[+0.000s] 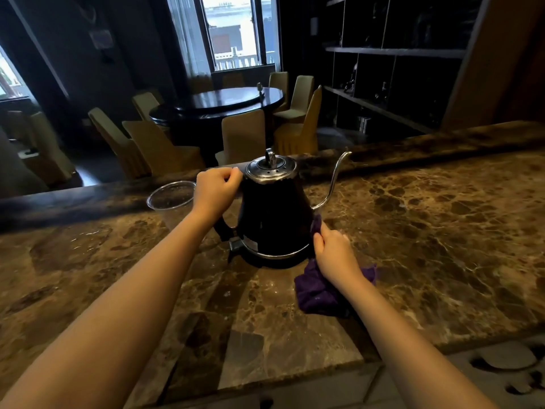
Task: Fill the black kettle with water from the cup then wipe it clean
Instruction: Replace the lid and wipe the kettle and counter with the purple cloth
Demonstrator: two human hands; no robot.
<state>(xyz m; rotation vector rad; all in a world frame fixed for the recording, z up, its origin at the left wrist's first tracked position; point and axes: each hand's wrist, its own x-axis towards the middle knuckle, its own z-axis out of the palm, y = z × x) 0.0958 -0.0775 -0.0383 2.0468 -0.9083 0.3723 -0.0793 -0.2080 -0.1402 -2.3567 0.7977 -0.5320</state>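
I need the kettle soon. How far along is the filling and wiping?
Filling looks done: the clear cup stands empty and the lid is on the black kettle. Wiping is under way: the left hand steadies the handle while the right hand presses the purple cloth against its lower side. The remaining surfaces are left.

Left hand (216, 191) grips kettle (272, 214) handle; right hand (336, 252) presses cloth (320, 287).
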